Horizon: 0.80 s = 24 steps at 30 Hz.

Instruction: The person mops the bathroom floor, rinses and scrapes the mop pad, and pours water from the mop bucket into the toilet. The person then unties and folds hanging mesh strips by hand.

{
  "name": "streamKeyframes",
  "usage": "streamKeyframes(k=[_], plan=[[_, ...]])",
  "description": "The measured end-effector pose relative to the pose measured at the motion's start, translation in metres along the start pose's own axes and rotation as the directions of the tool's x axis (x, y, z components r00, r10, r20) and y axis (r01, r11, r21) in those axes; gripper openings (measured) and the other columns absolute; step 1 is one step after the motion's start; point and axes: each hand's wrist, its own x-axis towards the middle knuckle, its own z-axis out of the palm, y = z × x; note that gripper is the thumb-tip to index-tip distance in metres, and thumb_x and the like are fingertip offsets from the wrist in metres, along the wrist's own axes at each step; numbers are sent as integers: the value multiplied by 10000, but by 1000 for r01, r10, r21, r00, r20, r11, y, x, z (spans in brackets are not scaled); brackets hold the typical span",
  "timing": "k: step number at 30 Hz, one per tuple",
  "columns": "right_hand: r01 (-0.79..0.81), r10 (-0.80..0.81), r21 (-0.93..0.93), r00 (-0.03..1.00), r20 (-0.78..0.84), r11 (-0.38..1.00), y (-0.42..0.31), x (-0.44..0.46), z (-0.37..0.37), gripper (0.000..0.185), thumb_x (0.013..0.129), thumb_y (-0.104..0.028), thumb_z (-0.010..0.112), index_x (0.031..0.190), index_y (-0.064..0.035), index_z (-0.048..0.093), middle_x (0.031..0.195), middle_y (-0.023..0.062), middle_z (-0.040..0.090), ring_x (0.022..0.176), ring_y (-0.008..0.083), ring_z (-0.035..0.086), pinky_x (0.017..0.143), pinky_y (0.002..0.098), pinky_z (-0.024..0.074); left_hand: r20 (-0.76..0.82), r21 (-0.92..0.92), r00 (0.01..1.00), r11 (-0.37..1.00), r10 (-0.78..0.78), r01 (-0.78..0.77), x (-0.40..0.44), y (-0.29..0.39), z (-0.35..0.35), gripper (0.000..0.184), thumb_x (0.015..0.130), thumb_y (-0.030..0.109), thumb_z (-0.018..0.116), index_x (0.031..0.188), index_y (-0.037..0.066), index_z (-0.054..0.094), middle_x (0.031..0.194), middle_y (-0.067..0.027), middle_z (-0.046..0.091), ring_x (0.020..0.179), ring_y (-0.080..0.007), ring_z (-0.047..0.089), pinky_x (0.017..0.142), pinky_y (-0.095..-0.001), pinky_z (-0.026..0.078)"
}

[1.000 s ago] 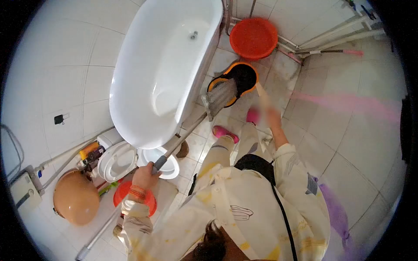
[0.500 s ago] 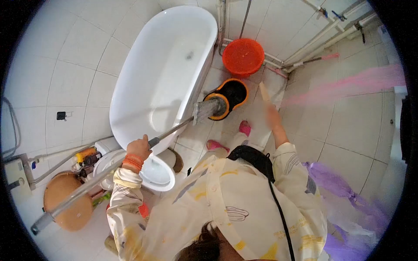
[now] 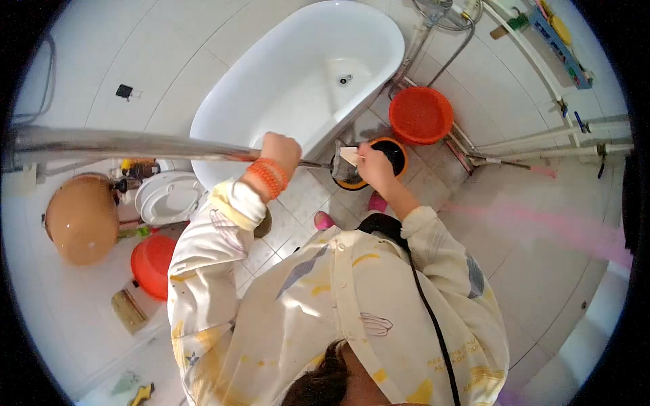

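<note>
My left hand (image 3: 279, 152) is wrapped around the pole of a mop (image 3: 169, 144), with orange beads on the wrist. The pole runs nearly level, its upper end towards the left edge. Its grey flat mop head (image 3: 338, 166) rests at the left side of a black bucket with an orange rim (image 3: 405, 162). Closed on a pale flat tool (image 3: 349, 155), my right hand (image 3: 376, 166) is over the bucket. The tool's wide end lies against or just above the mop head; I cannot tell which. Its exact kind is unclear.
A white bathtub (image 3: 264, 81) stands ahead, with a red basin (image 3: 421, 115) beyond the bucket. To the left are a toilet (image 3: 162, 199), a tan basin (image 3: 81, 220) and another red basin (image 3: 150, 267). Pipes (image 3: 542, 145) run along the right wall.
My right hand has brought the pale tool leftwards from the right side to the mop head. My left hand has raised the pole, bringing it nearly level, and the view has shifted.
</note>
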Motion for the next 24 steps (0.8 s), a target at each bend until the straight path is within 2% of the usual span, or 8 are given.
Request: streamKeyframes(k=[5, 8, 14, 15, 17, 18, 20, 24], plan=[[64, -49, -141, 993, 109, 988, -25, 25, 33, 196, 798, -190, 562, 912, -32, 543, 780, 203, 603, 731, 387, 579, 630, 435, 461, 55, 42, 998, 998, 41, -43, 12, 27, -21, 172, 807, 184, 545, 915, 187, 678, 929, 14, 663, 862, -177, 635, 623, -369, 447], [87, -99, 215, 994, 45, 973, -30, 23, 55, 207, 711, -213, 621, 819, -39, 594, 738, 184, 617, 708, 366, 596, 629, 431, 479, -28, 30, 999, 999, 25, -24, 11, 35, -30, 91, 761, 195, 595, 781, 172, 681, 822, -10, 668, 816, -180, 642, 639, -328, 437], [91, -168, 335, 964, 207, 938, -25, 21, 72, 285, 707, -255, 631, 881, -37, 572, 798, 150, 616, 763, 338, 594, 657, 408, 474, 31, 60, 996, 995, 84, -85, 13, 34, -36, 110, 748, 233, 617, 819, 175, 678, 820, 3, 665, 801, -176, 640, 619, -331, 435], [92, -166, 333, 965, 201, 938, -21, 21, 78, 285, 707, -255, 631, 881, -37, 572, 798, 150, 616, 763, 338, 594, 657, 408, 474, 25, 67, 998, 996, 64, -66, 14, 35, -35, 118, 747, 242, 618, 824, 175, 679, 823, 2, 666, 801, -175, 640, 610, -336, 437], [361, -359, 284, 931, -60, 889, -14, 21, 96, 332, 723, -275, 628, 955, -49, 551, 888, 131, 605, 786, 323, 591, 674, 403, 475, 14, 80, 998, 995, 53, -54, 19, 37, -35, 127, 746, 250, 618, 828, 176, 680, 826, 1, 666, 800, -174, 640, 602, -341, 439], [357, -353, 283, 933, -67, 890, -22, 17, 91, 332, 723, -275, 628, 955, -49, 551, 888, 131, 605, 786, 323, 591, 674, 403, 475, 26, 55, 999, 997, 44, -46, 24, 38, -34, 139, 747, 259, 616, 836, 175, 681, 834, -2, 668, 800, -177, 641, 602, -345, 443], [160, -160, -10, 980, -118, 987, -45, 4, 73, 364, 740, -292, 619, 1002, -54, 531, 961, 136, 595, 812, 324, 592, 684, 411, 480, 40, 38, 998, 998, 46, -48, 31, 41, -35, 151, 747, 267, 614, 844, 175, 682, 842, -4, 669, 800, -180, 642, 602, -350, 447], [121, -118, 35, 991, -59, 992, -46, 7, 65, 384, 750, -307, 615, 1033, -67, 517, 977, 134, 598, 846, 325, 593, 701, 421, 483, 80, -6, 996, 999, 49, -49, 39, 51, -37, 179, 753, 277, 604, 878, 176, 683, 868, -11, 672, 814, -184, 643, 629, -351, 460]])
